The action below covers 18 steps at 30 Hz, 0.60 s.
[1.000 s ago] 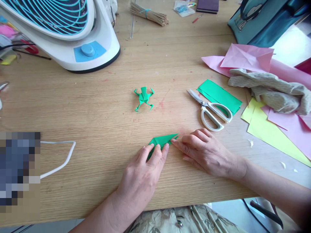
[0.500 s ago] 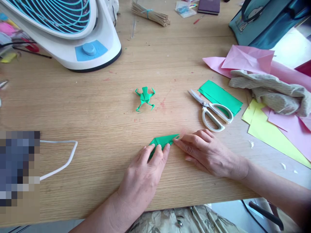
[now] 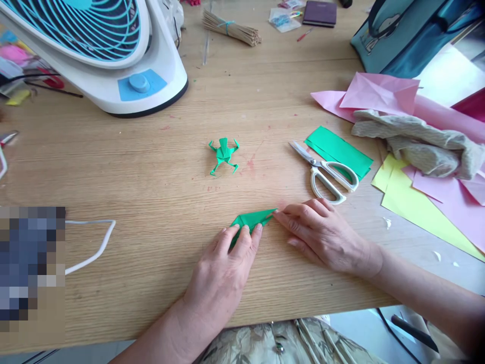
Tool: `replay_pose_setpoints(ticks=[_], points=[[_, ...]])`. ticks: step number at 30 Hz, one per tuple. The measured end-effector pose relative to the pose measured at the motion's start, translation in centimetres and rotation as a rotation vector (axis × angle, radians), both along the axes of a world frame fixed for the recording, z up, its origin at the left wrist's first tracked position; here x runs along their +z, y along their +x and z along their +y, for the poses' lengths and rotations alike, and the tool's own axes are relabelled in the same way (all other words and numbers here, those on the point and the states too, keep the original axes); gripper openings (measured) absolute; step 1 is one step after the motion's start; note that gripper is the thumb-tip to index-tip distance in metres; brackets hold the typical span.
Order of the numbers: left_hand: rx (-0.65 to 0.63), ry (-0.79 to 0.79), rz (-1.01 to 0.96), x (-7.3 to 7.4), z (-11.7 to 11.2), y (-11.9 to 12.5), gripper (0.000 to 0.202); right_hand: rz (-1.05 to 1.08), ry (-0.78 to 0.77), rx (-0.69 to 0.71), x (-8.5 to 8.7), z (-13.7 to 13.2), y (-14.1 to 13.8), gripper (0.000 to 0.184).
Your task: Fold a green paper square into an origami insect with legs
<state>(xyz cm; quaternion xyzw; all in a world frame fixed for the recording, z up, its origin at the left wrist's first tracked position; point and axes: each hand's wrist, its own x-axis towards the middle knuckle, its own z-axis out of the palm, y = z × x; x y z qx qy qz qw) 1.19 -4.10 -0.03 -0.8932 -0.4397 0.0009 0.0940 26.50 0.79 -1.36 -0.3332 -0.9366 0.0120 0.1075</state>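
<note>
Lying crosswise, green paper wedge (image 3: 252, 218) tip rightward

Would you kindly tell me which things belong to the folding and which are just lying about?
In use: pointed green folded paper, left hand, right hand.
Lying about: small green paper frog, white-handled metal scissors, green paper strips, white plastic fan.

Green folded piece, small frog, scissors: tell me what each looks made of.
Green folded piece: thin matte paper, judging by its sharp, flat creases. Small frog: likely the same green paper, folded into crisp legs. Scissors: bare shiny metal blades; the handles seem to be smooth white plastic.
</note>
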Motion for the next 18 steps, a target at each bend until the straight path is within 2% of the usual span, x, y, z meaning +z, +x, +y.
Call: replay_pose_setpoints(ticks=[4, 9, 18], points=[[0.001, -0.004, -0.010, -0.1, 0.0, 0.1, 0.051, 0.032, -0.011, 0.018, 0.2, 0.0, 0.2, 0.045], [0.006, -0.014, -0.028, -0.3, 0.0, 0.0, 0.051, -0.045, 0.052, 0.086, 0.5, 0.2, -0.3, 0.040], [-0.025, 0.010, -0.037, -0.2, -0.3, -0.2, 0.044, -0.089, 0.067, 0.012, 0.7, -0.2, -1.1, 0.041]])
